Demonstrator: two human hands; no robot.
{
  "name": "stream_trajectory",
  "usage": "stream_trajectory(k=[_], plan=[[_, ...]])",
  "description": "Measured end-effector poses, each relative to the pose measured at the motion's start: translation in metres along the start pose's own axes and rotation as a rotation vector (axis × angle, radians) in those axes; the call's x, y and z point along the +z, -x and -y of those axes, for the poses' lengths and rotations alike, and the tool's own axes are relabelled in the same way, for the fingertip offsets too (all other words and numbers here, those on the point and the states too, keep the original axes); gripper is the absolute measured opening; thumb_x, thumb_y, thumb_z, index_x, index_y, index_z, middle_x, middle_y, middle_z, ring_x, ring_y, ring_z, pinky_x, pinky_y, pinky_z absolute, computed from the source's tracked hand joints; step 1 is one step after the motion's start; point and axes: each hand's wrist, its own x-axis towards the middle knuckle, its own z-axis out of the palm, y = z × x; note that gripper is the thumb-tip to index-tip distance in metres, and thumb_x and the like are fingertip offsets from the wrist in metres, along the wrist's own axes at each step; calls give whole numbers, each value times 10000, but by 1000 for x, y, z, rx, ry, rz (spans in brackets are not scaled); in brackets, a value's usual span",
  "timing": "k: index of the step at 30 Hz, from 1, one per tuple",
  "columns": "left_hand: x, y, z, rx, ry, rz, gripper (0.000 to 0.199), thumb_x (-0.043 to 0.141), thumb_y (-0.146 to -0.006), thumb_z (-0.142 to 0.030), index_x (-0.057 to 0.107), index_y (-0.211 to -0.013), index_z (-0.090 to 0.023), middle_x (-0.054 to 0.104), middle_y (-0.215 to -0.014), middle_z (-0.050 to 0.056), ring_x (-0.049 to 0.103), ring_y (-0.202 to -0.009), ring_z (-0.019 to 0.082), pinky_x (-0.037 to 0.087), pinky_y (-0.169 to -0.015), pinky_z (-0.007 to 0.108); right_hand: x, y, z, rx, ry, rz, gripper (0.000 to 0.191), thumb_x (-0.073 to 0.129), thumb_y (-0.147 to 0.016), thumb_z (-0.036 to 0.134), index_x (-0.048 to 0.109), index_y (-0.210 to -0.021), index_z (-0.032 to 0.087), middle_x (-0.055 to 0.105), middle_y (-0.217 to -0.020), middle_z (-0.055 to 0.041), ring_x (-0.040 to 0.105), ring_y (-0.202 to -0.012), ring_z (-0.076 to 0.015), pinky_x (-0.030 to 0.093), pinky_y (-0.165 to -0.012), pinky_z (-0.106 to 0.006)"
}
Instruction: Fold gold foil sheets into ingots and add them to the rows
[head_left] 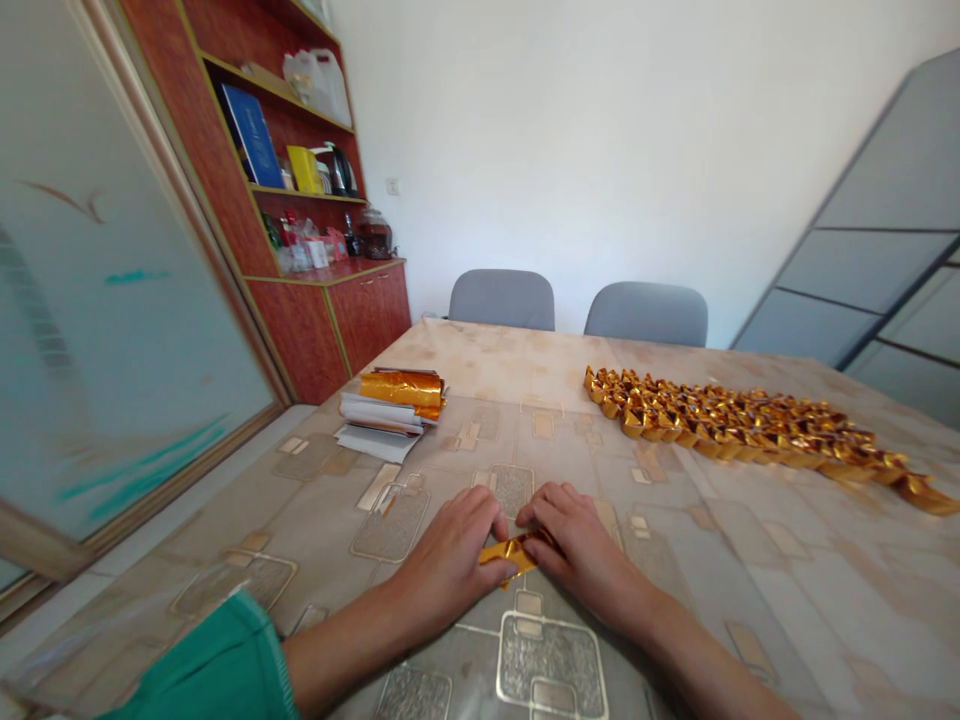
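A small room with a white wall holds a long table (697, 610) covered in a beige patterned vinyl cloth (757, 620), and a frosted glass door (127, 330) stands at the left. Beyond the table's far edge are two grey chairs (501, 300) (646, 314), with a grey panelled partition (877, 240) to the right. A red-brown wooden cabinet (322, 330) stands in the far left corner, its shelves holding a blue binder (251, 135), a yellow box (305, 168), a black kettle (341, 170), white plastic jugs (315, 85) and a glass jar (375, 232).

On the table's right side, a long, dense band of folded gold foil ingots (735, 425) lies in overlapping rows, running toward the right edge. On the left side sits a stack of white paper sheets (379, 425), topped by a bundle of gold foil sheets (401, 388).

Both forearms reach in from the near edge, the left one with a green sleeve (210, 665) at its end. Near the middle of the table, the left hand (450, 565) and right hand (581, 555) are curled and close together, just above the cloth. Between them, they grip a crumpled strip of gold foil (510, 556), whose right end is hidden under the right hand's fingers
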Motion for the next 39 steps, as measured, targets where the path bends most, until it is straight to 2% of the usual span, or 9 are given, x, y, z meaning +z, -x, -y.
stream_trajectory(k=[8,10,13,19,22,28,30,32,39], plan=[[5,2,-1,-31,295,-15,173,623,-795,-145,609,-963,-181,616,-767,-25,563,-702,149,394,-655,247,-3,-3,1,-97,-125,-57,176,652,-867,64,597,-775,204,615,-859,11,548,-891,-177,381,-837,-325],[4,0,-2,1,312,-52,58,620,-835,-200,655,-875,-178,635,-740,-11,574,-698,155,397,-658,251,-6,-3,6,-135,-132,-101,164,619,-894,82,573,-794,204,612,-848,9,544,-880,-175,383,-841,-327],[0,-2,-3,84,284,-119,191,596,-880,-265,686,-739,-173,653,-725,19,579,-703,166,396,-667,263,-11,-2,11,-177,-107,-154,131,580,-932,123,565,-831,206,616,-840,1,539,-863,-180,378,-843,-342],[-6,1,-6,209,225,-269,244,559,-888,-251,692,-704,-160,619,-661,31,557,-675,169,372,-639,265,-26,0,1,-47,-179,-178,165,639,-906,196,632,-743,219,645,-745,7,566,-788,-185,387,-794,-346],[-7,1,-6,131,313,-295,223,587,-854,-252,693,-678,-163,622,-647,23,563,-648,160,374,-623,256,-39,1,-12,17,-251,-235,164,623,-909,282,658,-761,220,659,-783,-16,580,-799,-201,403,-777,-352],[-6,-7,-11,-226,771,-393,245,685,-778,-387,693,-707,-153,657,-666,14,564,-628,152,412,-587,235,-50,1,-15,205,-530,-362,381,550,-915,561,670,-846,205,646,-756,-35,608,-769,-215,470,-740,-351],[-4,-10,-14,-242,837,-413,266,711,-751,-411,701,-719,-148,657,-665,11,556,-621,147,415,-584,233,-45,2,-5,227,-681,-267,460,442,-956,602,674,-887,210,662,-770,-41,621,-786,-214,489,-752,-354],[0,-12,-18,-223,865,-401,270,722,-736,-412,704,-714,-144,651,-651,9,547,-610,144,416,-582,233,-37,1,4,200,-726,-169,489,481,-924,642,656,-751,220,664,-763,-41,605,-754,-203,489,-731,-345],[7,-13,-25,-216,935,-258,240,738,-702,-375,676,-710,-143,620,-640,-6,531,-604,130,407,-584,232,-20,-1,4,178,-895,-174,372,705,-811,558,723,-816,186,696,-750,-23,580,-669,-161,464,-659,-295]])
